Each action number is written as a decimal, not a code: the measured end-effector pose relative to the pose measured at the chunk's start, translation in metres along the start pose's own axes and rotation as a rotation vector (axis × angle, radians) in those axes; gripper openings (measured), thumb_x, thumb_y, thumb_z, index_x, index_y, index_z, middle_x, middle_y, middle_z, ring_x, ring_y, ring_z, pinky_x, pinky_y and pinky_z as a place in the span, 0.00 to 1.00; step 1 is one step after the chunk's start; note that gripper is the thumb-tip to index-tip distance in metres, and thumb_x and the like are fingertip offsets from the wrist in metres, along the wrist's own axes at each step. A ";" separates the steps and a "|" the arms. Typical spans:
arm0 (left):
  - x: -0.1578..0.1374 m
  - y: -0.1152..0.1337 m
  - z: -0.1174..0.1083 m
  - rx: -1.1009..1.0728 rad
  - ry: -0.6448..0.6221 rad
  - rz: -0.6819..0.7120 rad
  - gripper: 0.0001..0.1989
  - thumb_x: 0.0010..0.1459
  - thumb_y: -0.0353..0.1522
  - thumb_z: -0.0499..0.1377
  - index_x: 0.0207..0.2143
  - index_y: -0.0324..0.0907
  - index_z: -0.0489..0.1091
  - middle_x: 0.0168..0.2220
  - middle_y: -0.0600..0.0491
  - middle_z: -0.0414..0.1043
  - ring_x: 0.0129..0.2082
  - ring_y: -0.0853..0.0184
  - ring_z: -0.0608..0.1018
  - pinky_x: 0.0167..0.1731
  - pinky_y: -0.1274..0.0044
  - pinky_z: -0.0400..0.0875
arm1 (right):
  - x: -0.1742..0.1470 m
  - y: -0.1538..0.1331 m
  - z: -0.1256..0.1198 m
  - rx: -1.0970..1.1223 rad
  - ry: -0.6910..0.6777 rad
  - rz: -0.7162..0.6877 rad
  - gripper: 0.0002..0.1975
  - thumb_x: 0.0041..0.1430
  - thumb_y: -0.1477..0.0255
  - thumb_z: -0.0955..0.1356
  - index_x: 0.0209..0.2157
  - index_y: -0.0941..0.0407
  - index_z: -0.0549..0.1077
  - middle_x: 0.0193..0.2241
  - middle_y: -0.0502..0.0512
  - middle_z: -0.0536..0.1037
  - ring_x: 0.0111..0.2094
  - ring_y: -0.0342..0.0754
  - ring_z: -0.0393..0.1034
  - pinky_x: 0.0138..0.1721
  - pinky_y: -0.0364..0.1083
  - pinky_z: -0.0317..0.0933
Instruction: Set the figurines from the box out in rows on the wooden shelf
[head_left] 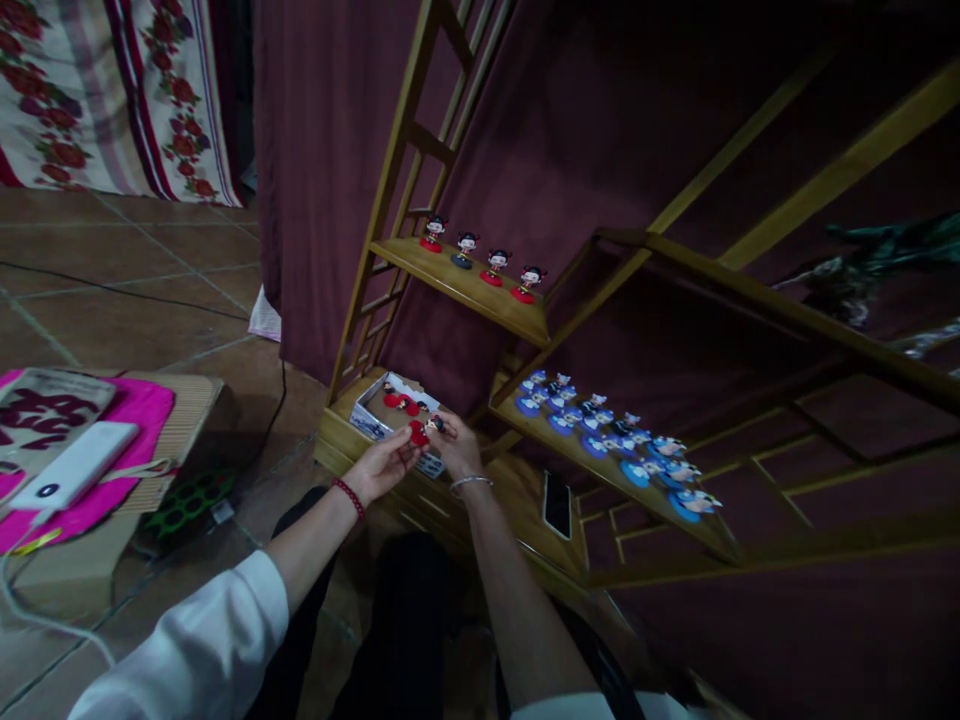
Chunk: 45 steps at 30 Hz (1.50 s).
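Observation:
Both hands meet over a small figurine (420, 432) with a red round base and a dark-haired head. My left hand (386, 466), with a red bead bracelet on its wrist, pinches the base side. My right hand (456, 446), wearing a silver bangle, has its fingers at the head. Just behind the hands, an open white box (369, 412) rests on the low wooden shelf, with several similar red-based figurines (405, 404) inside. Part of the box is hidden by the hands. On the shelf board above stand several dark-haired figurines (496, 266), mostly on red bases.
Several blue and white figurines (596, 425) crowd another shelf board on the right. A dark phone (557, 503) lies on the low shelf. At left, a cardboard box (161, 450) carries a pink bag and a white power bank (79, 466) with a cable. Wooden shelf bars (570, 320) jut out nearby.

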<state>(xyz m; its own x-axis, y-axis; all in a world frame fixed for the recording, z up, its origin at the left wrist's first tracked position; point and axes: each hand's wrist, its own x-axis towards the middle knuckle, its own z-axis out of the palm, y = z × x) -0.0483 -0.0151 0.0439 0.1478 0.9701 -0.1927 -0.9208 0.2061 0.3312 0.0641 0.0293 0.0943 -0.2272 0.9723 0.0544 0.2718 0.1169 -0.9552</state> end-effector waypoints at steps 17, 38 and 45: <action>0.002 0.019 -0.011 -0.072 -0.081 0.086 0.09 0.53 0.25 0.54 0.38 0.37 0.68 0.35 0.49 0.73 0.35 0.69 0.75 0.39 0.78 0.68 | 0.017 0.001 0.017 0.156 -0.136 -0.044 0.18 0.41 0.70 0.67 0.39 0.57 0.68 0.36 0.53 0.74 0.32 0.44 0.69 0.27 0.40 0.65; -0.064 0.028 0.047 0.125 -0.195 0.158 0.12 0.52 0.27 0.57 0.41 0.37 0.67 0.35 0.48 0.72 0.32 0.70 0.75 0.32 0.81 0.70 | -0.041 -0.082 -0.004 -0.049 -0.168 -0.283 0.15 0.44 0.70 0.67 0.37 0.58 0.68 0.34 0.53 0.74 0.34 0.43 0.68 0.37 0.44 0.62; -0.080 0.030 0.053 0.173 -0.229 0.174 0.12 0.52 0.28 0.57 0.41 0.38 0.67 0.35 0.48 0.72 0.31 0.70 0.75 0.32 0.81 0.70 | -0.052 -0.091 -0.006 -0.130 -0.197 -0.366 0.13 0.45 0.71 0.66 0.36 0.57 0.67 0.31 0.50 0.72 0.32 0.41 0.66 0.35 0.42 0.60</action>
<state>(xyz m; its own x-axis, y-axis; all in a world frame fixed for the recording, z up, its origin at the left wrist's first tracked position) -0.0690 -0.0795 0.1179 0.0891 0.9923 0.0862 -0.8671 0.0347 0.4970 0.0564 -0.0312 0.1803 -0.5012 0.8064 0.3137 0.2527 0.4831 -0.8383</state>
